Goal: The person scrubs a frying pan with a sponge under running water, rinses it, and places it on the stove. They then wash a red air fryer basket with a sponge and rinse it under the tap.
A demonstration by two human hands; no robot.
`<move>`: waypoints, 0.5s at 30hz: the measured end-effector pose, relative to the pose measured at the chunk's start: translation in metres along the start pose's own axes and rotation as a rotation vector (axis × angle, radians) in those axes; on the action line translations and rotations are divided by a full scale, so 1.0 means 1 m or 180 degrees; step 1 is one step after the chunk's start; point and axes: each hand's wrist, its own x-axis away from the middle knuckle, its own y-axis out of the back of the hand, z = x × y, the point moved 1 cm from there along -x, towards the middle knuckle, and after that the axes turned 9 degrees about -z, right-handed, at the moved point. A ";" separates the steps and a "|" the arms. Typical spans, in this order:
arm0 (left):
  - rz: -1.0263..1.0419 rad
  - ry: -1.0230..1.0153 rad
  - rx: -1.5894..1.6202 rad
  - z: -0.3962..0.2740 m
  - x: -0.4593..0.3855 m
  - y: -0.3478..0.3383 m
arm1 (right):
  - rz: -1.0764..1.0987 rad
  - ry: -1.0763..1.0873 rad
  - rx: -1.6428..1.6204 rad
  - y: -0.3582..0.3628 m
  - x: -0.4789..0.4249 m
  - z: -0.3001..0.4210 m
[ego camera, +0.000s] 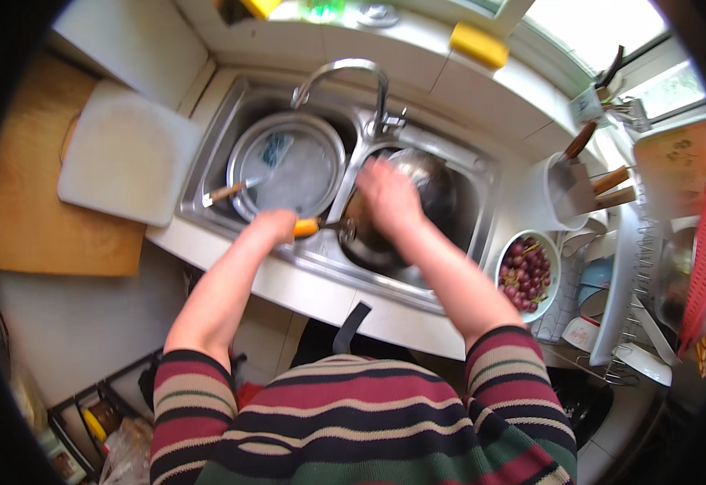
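Observation:
My left hand (pixel 277 227) grips the orange handle (pixel 306 227) of a dark metal pan (pixel 362 233) that sits tilted in the right sink basin. My right hand (pixel 389 191), somewhat blurred, is over the pan; whether its fingers touch or hold anything cannot be told. Behind it in the same basin lies a shiny rounded metal vessel (pixel 435 176). The left basin holds a round metal bowl (pixel 333 136) of cloudy water, with a blue-green patterned item (pixel 276 150) inside. A wooden-handled knife (pixel 225 193) rests across that bowl's rim. The chrome faucet (pixel 353 63) arches above the left basin.
A white cutting board (pixel 125 154) lies on a wooden board (pixel 74 242) at left. At right are a bowl of grapes (pixel 524 273), a white container (pixel 550 200) with wooden-handled knives, and a dish rack (pixel 623 285). A yellow sponge (pixel 479 45) sits on the back ledge.

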 end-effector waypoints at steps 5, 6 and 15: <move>0.0027 -0.0150 -0.0136 -0.001 -0.002 0.001 | 0.0601 -0.1735 -0.0140 -0.005 -0.017 -0.099; 0.0059 -0.0139 -0.0089 0.002 -0.003 -0.001 | 0.0452 -0.1759 -0.0190 -0.008 -0.013 -0.099; 0.0149 -0.0051 0.0170 0.004 -0.008 -0.006 | 0.0937 0.0594 0.0201 -0.002 0.021 0.052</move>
